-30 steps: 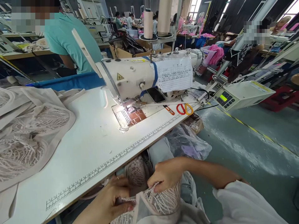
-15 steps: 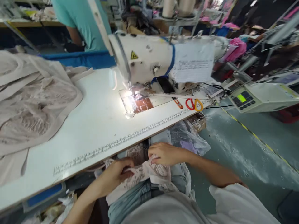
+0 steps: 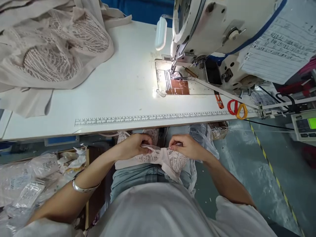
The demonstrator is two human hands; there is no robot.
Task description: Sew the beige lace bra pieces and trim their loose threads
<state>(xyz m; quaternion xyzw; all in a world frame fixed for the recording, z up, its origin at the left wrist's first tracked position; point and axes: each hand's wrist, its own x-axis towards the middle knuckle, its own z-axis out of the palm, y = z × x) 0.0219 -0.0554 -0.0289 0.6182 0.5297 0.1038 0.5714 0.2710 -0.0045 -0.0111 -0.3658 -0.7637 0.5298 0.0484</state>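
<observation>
Both my hands hold a beige lace garment piece (image 3: 163, 159) over my lap, just below the front edge of the white sewing table (image 3: 116, 98). My left hand (image 3: 134, 146) pinches the piece's left upper edge with closed fingers. My right hand (image 3: 186, 146) pinches its right upper edge, fingers closed too. The lace hangs between them onto my jeans. The white sewing machine (image 3: 222, 29) stands on the table's far right, its lit needle area (image 3: 172, 75) well above my hands.
A heap of beige lace garments (image 3: 49, 52) lies on the table's left. Red and yellow scissors (image 3: 237, 108) rest near the right front edge beside a printed ruler (image 3: 153, 118). A control panel (image 3: 304, 126) sits far right. Plastic bags (image 3: 27, 181) fill a box at lower left.
The view has tilted down and nearer the table. My hands have drawn apart along the lace piece's top edge, spreading it out over my lap.
</observation>
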